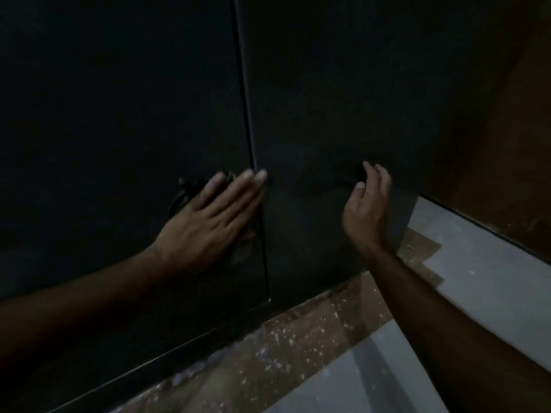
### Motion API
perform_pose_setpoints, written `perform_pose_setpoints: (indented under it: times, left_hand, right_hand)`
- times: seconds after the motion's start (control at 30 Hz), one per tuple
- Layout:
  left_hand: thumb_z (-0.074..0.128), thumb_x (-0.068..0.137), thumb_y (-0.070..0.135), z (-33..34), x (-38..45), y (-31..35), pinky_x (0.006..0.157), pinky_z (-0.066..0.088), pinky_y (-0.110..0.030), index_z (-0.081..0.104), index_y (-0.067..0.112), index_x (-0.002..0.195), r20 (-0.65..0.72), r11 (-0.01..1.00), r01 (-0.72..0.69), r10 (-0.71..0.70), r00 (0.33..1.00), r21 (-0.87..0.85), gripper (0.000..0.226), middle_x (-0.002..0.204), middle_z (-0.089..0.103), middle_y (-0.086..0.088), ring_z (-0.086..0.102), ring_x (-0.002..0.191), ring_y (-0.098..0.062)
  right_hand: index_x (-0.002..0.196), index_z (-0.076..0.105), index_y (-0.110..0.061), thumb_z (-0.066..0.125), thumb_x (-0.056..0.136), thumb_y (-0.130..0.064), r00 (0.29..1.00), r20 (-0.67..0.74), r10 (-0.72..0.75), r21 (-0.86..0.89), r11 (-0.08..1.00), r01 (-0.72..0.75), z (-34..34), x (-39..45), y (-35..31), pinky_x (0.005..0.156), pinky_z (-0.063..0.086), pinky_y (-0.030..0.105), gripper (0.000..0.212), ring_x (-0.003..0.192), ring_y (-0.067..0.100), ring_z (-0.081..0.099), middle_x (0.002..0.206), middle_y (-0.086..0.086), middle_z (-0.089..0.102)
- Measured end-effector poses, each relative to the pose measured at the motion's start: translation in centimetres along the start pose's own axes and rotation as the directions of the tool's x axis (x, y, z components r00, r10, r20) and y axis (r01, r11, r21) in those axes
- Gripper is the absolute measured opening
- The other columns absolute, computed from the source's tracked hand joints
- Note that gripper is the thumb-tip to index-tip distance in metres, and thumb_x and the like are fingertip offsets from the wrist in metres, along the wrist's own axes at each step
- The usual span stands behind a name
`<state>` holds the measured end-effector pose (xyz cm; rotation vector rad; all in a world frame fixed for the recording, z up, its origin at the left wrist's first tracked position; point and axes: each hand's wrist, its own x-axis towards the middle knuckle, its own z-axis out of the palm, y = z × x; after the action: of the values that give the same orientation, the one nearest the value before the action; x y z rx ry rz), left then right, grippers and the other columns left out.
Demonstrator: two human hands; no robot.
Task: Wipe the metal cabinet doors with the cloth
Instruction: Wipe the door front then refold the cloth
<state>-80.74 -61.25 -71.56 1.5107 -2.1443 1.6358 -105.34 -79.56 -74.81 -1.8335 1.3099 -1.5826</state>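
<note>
Standing dark in dim light, the two metal cabinet doors [328, 99] fill most of the head view, split by a vertical seam [247, 114]. The left hand [208, 222] lies flat, fingers straight, across the seam near the doors' lower edge, partly covering a dark handle [182, 195]. The right hand [366, 210] hovers at the right door with fingers loosely curved, grasping nothing that can be made out. The cloth cannot be picked out in the gloom. Below runs a speckled brown floor strip [283, 344] beside pale tiles [492, 278].
</note>
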Motion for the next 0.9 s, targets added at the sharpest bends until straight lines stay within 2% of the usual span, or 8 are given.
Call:
perform_pose_setpoints:
  times: [0.07,0.17,0.33,0.47,0.57,0.67,0.83,0.9]
  left_hand:
    - [0.034,0.114,0.033,1.1,6.4,1.2,0.131,-0.005,-0.053,0.028,-0.002,0.162,-0.045,0.998,0.043,-0.041,0.998,0.039,0.06,0.172,0.017,-0.022,0.004,0.162,-0.035]
    - [0.046,0.107,0.037,4.4,11.6,5.9,0.128,-0.007,-0.056,0.047,0.001,0.154,0.077,0.975,-0.21,0.204,0.976,0.073,0.059,0.168,0.03,-0.022,0.024,0.159,-0.037]
    - [0.04,0.108,0.051,6.2,7.2,10.1,0.124,-0.019,-0.057,0.037,0.007,0.161,0.33,0.898,-0.439,0.419,0.846,-0.013,0.069,0.172,0.019,-0.017,0.018,0.161,-0.032]
    - [0.06,0.102,0.045,2.2,7.1,3.4,0.13,0.0,-0.049,0.048,0.006,0.155,0.139,0.959,-0.284,0.283,0.949,-0.013,0.067,0.166,0.037,-0.015,0.033,0.156,-0.03]
    - [0.048,0.108,0.044,-0.9,11.9,-2.5,0.13,0.004,-0.05,0.046,0.005,0.156,-0.017,0.993,-0.064,0.066,0.998,0.094,0.061,0.168,0.034,-0.017,0.027,0.157,-0.033]
    - [0.036,0.111,0.049,-2.0,16.9,-3.5,0.129,-0.003,-0.055,0.036,0.005,0.161,0.0,0.986,0.095,-0.096,0.995,0.137,0.066,0.172,0.023,-0.017,0.015,0.161,-0.035]
    - [0.031,0.109,0.049,-0.9,13.2,-0.8,0.129,-0.001,-0.054,0.038,0.007,0.16,0.25,0.954,-0.298,0.279,0.927,0.042,0.067,0.169,0.029,-0.017,0.025,0.159,-0.034]
    - [0.033,0.107,0.048,-2.6,11.4,-3.6,0.128,0.003,-0.051,0.048,0.008,0.155,0.205,0.934,-0.357,0.35,0.914,-0.007,0.065,0.164,0.04,-0.017,0.036,0.154,-0.033]
  right_hand:
    - [0.153,0.04,-0.024,0.04,0.109,-0.018,0.983,0.014,0.181,0.083,0.98,-0.181,-0.3,0.3,1.6,0.108,0.041,0.032,0.044,0.14,0.015,0.04,0.16,0.0,0.03]
    - [0.15,0.044,-0.023,0.038,0.109,-0.018,0.931,0.026,0.365,0.193,0.911,-0.363,-0.4,0.8,3.6,0.11,0.042,0.035,0.042,0.136,0.014,0.044,0.155,-0.001,0.037]
    - [0.156,0.036,-0.019,0.044,0.109,-0.027,0.922,0.027,0.387,0.208,0.9,-0.384,1.0,0.3,3.6,0.121,0.032,0.039,0.049,0.147,0.018,0.033,0.164,0.002,0.028]
    - [0.163,0.018,-0.019,0.044,0.107,-0.042,0.916,0.081,0.393,0.143,0.905,-0.401,2.3,0.0,2.4,0.124,0.019,0.041,0.066,0.156,0.024,0.015,0.171,0.005,0.007]
    - [0.163,0.016,-0.014,0.039,0.107,-0.049,0.927,0.032,0.375,0.108,0.92,-0.376,3.4,0.5,1.1,0.127,0.013,0.046,0.07,0.157,0.03,0.012,0.171,0.012,0.006]
    - [0.162,0.019,-0.011,0.035,0.105,-0.054,0.927,-0.006,0.375,0.141,0.918,-0.37,3.8,1.3,-0.9,0.127,0.011,0.046,0.073,0.156,0.033,0.013,0.17,0.017,0.008]
    - [0.163,0.014,-0.016,0.04,0.106,-0.051,0.935,0.015,0.354,0.157,0.923,-0.352,3.4,2.0,-3.5,0.127,0.01,0.048,0.072,0.157,0.033,0.007,0.171,0.015,0.002]
    - [0.164,0.007,-0.017,0.038,0.106,-0.053,0.928,0.056,0.369,0.145,0.916,-0.374,3.2,2.1,-4.5,0.127,0.007,0.049,0.075,0.157,0.035,0.003,0.171,0.015,-0.004]
